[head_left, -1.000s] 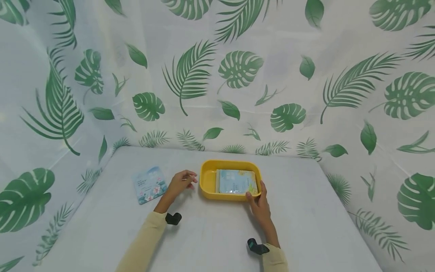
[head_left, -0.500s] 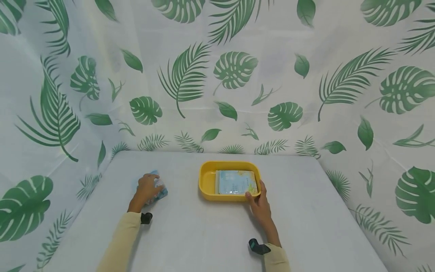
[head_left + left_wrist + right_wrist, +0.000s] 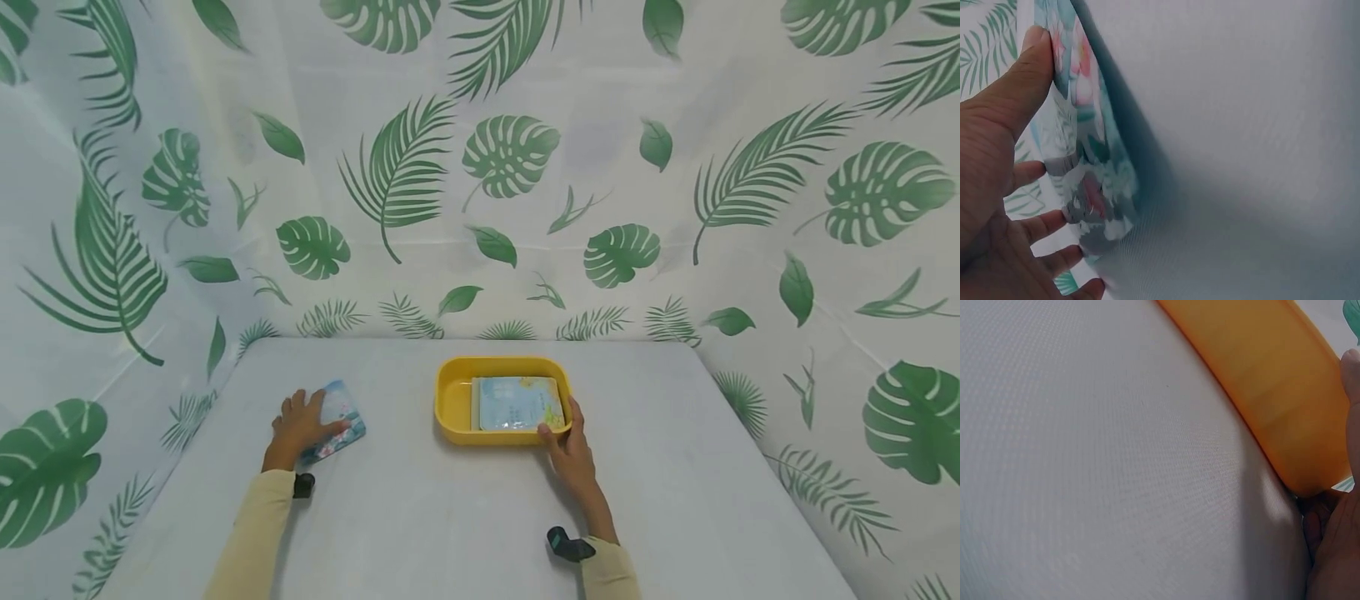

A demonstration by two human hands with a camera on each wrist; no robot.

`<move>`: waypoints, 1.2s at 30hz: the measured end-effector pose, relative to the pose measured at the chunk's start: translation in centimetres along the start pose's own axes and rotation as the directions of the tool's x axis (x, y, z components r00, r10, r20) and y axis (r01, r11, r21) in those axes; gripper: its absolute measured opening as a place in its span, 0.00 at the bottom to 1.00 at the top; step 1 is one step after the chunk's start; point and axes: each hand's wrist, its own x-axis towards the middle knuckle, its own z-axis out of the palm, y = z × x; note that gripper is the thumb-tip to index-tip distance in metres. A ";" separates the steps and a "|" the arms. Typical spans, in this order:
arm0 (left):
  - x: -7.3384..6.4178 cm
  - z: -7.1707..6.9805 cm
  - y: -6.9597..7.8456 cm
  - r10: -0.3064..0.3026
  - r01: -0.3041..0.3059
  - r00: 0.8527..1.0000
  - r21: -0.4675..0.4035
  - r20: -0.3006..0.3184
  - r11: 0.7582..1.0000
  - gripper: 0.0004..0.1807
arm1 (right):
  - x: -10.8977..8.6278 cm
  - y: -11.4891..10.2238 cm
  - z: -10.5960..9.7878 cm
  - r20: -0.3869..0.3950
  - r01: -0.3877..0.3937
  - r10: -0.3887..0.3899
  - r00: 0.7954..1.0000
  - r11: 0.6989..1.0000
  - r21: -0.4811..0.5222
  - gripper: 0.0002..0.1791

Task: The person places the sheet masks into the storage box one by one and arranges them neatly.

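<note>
A blue floral packet (image 3: 340, 412), flat and square, lies on the left of the table. My left hand (image 3: 298, 425) is at its left side, fingers spread. In the left wrist view the thumb (image 3: 1032, 65) rests on the packet's printed face and the other fingertips reach its edge. At the middle stands a yellow plastic basket (image 3: 454, 408) with solid walls. My right hand (image 3: 573, 457) holds its near right corner, thumb at the rim and fingers round the outside. Inside the basket lies a light blue packet (image 3: 517, 403), on the right, with a pale edge beside it.
A white cloth covers the table (image 3: 420, 517). White curtains (image 3: 525, 275) with green leaf prints rise behind it and at both sides. Each wrist wears a small black camera, such as the right wrist's camera (image 3: 567, 546).
My left hand has moved left from beside the basket onto the floral packet, then to its left side with fingers spread. My right hand keeps its hold on the basket.
</note>
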 end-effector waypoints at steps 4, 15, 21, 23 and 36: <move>-0.3 -0.5 0.0 0.007 -0.005 0.999 0.037 -0.041 0.999 0.53 | 0.0 -0.2 0.0 -0.006 0.002 -0.002 1.000 1.000 -0.001 0.46; -0.7 -0.8 -0.8 -0.061 0.061 0.995 -0.002 -0.085 0.998 0.55 | -0.1 -0.3 0.2 -0.003 0.020 -0.020 1.000 1.000 0.015 0.46; -1.1 -1.4 -1.3 -0.153 0.150 0.987 -0.070 -0.046 0.986 0.47 | -0.2 -0.1 0.4 -0.003 0.028 -0.028 1.000 1.000 0.007 0.45; -1.0 -1.6 -1.7 -0.183 0.180 0.983 -0.085 -0.031 0.980 0.47 | -0.2 0.0 0.4 -0.004 0.031 -0.031 1.000 1.000 0.005 0.45; 0.0 -1.3 -5.0 -0.262 0.241 0.965 -0.330 -0.020 0.913 0.27 | 0.0 0.0 0.2 0.000 0.010 -0.010 1.000 1.000 0.000 0.45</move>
